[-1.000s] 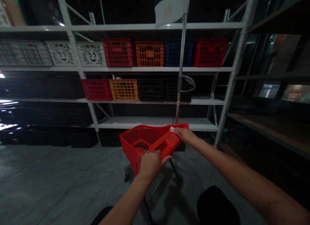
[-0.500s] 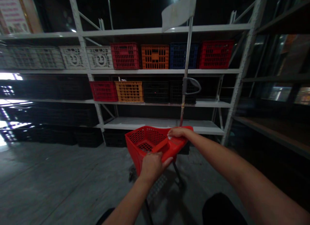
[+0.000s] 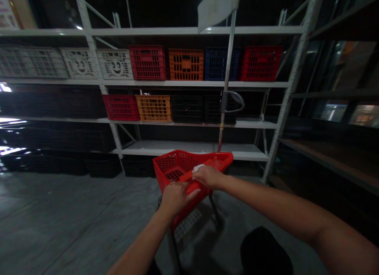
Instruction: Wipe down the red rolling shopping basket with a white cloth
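A small red plastic shopping cart (image 3: 162, 179) stands in front of me, its basket latticed. My left hand (image 3: 175, 197) is wrapped over the near end of the cart's handle, thumb stretched along it. Just to its right, my right hand (image 3: 208, 176) presses a crumpled white wipe (image 3: 197, 168) onto the handle. The wipe sticks out past its fingertips; most of it is hidden under the palm. Behind the handle's right end rises a metal pole (image 3: 228, 66) with a white flag (image 3: 218, 10) on top and a grey loop grip (image 3: 235, 102) partway up.
White metal shelving (image 3: 189, 84) spans the far side, holding red, orange, blue, white and black crates, including a yellow crate (image 3: 154, 108). Darker shelves (image 3: 328, 148) run along the right. Grey concrete floor (image 3: 74, 223) lies around the cart. My dark-clothed knee (image 3: 265, 251) is close below.
My right hand has slid the white wipe left and nearer along the handle, towards my left hand. My left hand stays on the handle. The view has shifted slightly.
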The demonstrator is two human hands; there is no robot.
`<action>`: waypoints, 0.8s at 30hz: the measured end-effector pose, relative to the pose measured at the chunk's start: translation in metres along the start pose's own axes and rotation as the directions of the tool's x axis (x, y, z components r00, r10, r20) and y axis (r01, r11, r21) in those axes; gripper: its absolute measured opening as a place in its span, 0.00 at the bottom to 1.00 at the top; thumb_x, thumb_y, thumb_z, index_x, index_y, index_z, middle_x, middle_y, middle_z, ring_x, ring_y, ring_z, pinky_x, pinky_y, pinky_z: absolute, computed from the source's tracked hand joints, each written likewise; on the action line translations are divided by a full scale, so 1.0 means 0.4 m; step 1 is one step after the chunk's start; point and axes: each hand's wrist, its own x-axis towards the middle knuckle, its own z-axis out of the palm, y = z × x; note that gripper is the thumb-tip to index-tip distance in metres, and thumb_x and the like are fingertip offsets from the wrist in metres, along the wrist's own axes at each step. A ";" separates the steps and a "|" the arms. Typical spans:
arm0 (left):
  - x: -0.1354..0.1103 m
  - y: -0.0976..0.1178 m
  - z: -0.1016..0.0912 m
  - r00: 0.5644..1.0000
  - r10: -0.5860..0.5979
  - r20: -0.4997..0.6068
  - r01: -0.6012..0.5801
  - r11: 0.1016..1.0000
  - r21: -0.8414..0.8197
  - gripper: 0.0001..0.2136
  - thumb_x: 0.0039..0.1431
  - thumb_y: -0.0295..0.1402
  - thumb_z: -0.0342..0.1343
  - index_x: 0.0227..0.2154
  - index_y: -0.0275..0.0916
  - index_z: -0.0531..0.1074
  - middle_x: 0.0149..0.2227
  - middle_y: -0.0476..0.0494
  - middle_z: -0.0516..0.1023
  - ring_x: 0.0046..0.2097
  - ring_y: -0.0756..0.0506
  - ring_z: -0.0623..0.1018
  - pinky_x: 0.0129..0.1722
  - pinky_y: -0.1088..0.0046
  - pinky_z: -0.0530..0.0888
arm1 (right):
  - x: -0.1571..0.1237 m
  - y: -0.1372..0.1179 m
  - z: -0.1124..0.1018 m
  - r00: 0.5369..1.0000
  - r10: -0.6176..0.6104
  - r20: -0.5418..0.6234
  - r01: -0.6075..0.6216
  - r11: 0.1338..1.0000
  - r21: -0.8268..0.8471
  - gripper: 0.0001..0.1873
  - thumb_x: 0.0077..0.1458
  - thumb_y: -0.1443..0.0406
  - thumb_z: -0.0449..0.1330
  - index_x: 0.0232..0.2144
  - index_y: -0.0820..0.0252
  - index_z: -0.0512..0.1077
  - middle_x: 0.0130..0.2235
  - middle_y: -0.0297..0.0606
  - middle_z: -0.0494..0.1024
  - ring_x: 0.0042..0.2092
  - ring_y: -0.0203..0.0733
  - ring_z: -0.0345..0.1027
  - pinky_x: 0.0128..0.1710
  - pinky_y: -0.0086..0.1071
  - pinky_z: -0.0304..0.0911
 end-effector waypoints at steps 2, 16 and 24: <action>0.001 -0.016 0.002 1.000 0.024 -0.013 -0.024 1.000 0.002 0.27 0.55 0.54 0.38 0.34 0.39 0.75 0.31 0.40 0.79 0.35 0.44 0.77 0.37 0.71 0.68 | -0.038 -0.021 0.032 0.987 -0.038 -0.159 0.043 0.999 0.026 0.15 0.61 0.65 0.45 0.43 0.61 0.70 0.43 0.41 0.76 0.46 0.40 0.67 0.47 0.33 0.60; 0.009 -0.070 0.007 0.994 0.098 -0.049 -0.098 0.995 0.014 0.27 0.54 0.55 0.39 0.28 0.38 0.74 0.24 0.42 0.76 0.27 0.47 0.74 0.28 0.75 0.66 | -0.117 0.010 0.200 0.372 0.710 -0.598 -0.521 0.693 0.498 0.26 0.62 0.66 0.32 0.60 0.65 0.50 0.60 0.47 0.54 0.63 0.42 0.38 0.59 0.47 0.46; 0.012 -0.059 0.030 0.991 0.101 -0.083 -0.099 0.995 0.024 0.26 0.53 0.55 0.41 0.29 0.38 0.74 0.26 0.41 0.77 0.31 0.46 0.75 0.32 0.74 0.67 | -0.031 -0.232 0.299 0.433 0.696 -0.573 -0.385 0.718 0.580 0.28 0.61 0.65 0.36 0.62 0.61 0.37 0.64 0.48 0.42 0.64 0.49 0.27 0.57 0.62 0.37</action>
